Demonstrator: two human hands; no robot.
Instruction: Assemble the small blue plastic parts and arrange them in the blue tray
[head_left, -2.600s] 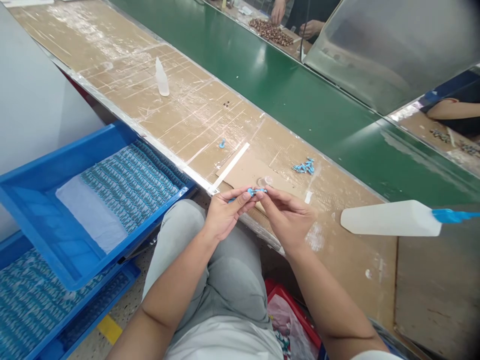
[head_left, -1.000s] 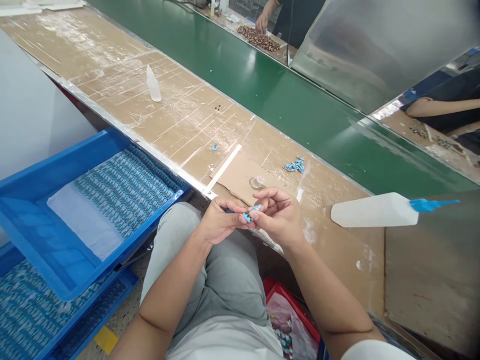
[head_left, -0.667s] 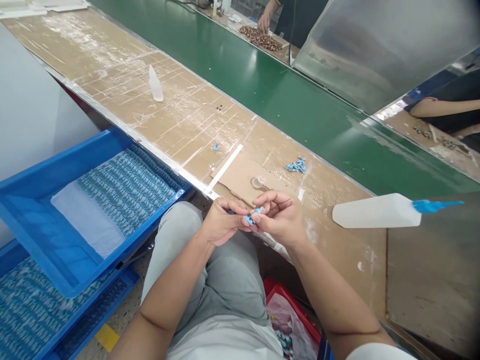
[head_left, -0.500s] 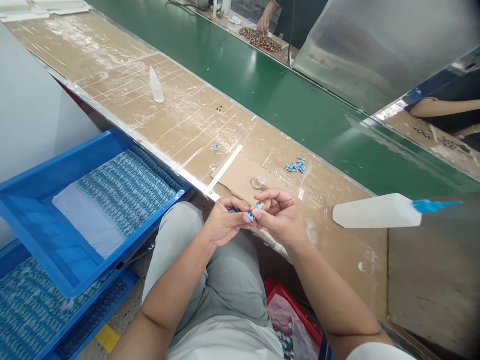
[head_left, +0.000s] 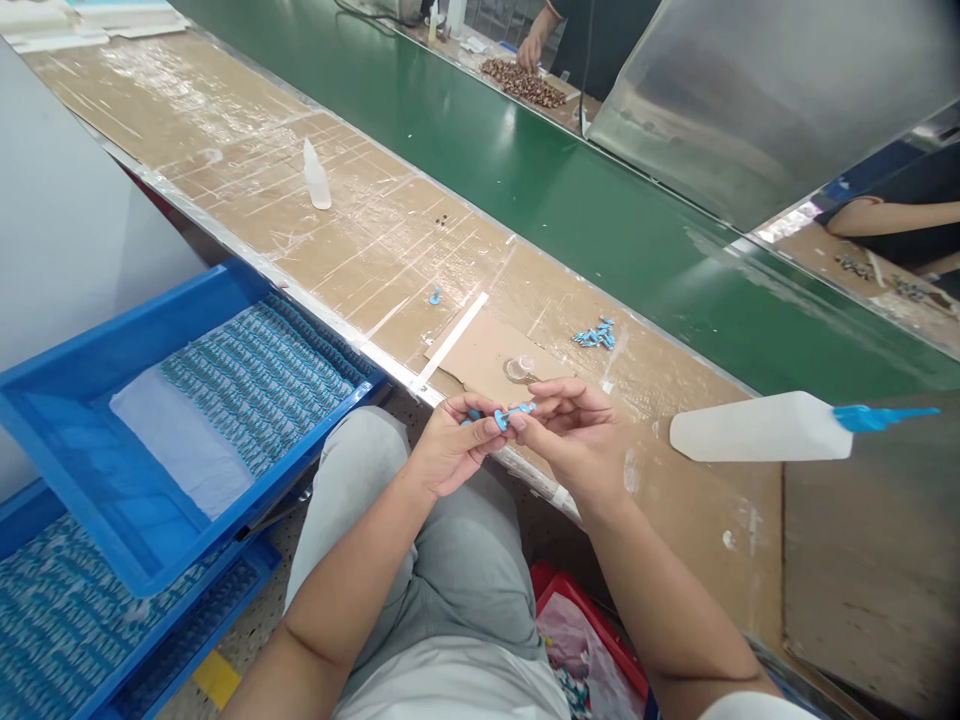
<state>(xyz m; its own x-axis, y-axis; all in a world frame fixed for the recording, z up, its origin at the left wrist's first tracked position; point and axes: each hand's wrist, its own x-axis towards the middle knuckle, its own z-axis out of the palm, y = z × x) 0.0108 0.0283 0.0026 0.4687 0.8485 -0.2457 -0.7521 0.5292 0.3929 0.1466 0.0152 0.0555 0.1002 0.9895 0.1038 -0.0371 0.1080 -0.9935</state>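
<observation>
Over the table's near edge, my left hand (head_left: 455,447) pinches a small blue plastic part (head_left: 502,420) between thumb and fingers. It has a round base and a narrow stem pointing right. Another bit of blue shows among the left fingers, mostly hidden. My right hand (head_left: 581,430) is closed around the stem end, its thumb against the part and its other fingers loosely curled. Just beyond the hands, a small clear round dish (head_left: 519,369) sits on a cardboard sheet (head_left: 480,345). A little pile of blue parts (head_left: 595,334) lies farther back.
A large white bottle with a blue nozzle (head_left: 761,427) lies at right; a small white bottle (head_left: 316,178) stands at left. One blue part (head_left: 434,296) is alone. Blue trays (head_left: 142,540) hold rows of parts. Behind runs a green belt (head_left: 450,150), with a co-worker's hand (head_left: 529,52) beyond.
My right hand has shifted slightly right, and its fingers have spread a little from the left hand. More of the blue part's stem shows between the hands.
</observation>
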